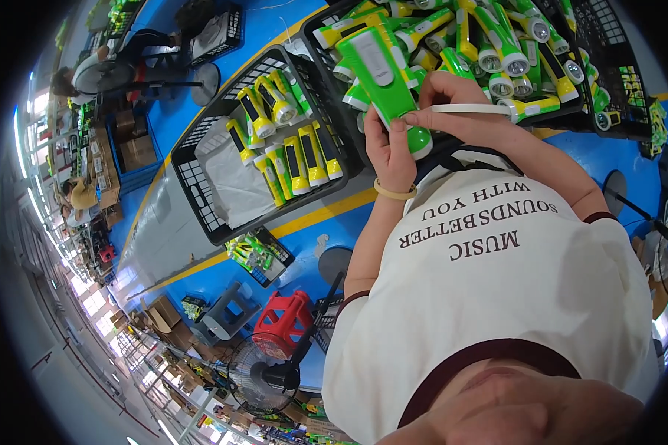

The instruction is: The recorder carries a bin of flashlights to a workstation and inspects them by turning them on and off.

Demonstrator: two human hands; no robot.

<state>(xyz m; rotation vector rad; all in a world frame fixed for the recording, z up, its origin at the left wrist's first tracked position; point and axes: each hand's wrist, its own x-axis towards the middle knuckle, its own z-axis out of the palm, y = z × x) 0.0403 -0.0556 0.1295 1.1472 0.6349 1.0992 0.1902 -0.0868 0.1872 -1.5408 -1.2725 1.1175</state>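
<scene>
A green flashlight [378,70] with a pale grey panel is held tilted in front of my chest. My left hand [390,152] is closed round its lower part, thumb on the near face. From the other side my right hand [453,104] grips the same end, fingers curled and thumb tip against the body. Right behind it lies a heap of green and yellow flashlights [490,44] in a black crate [318,59]. To the left, a second black crate [193,182] holds several flashlights [297,167] in rows beside a white sheet [234,182].
Another black mesh crate [608,37] stands at the far right. Lower left are a small crate of flashlights [256,256], a red stool [283,322], a grey stool [230,311] and a fan [263,374]. At the upper left a person [85,74] sits near a blue bin [137,159].
</scene>
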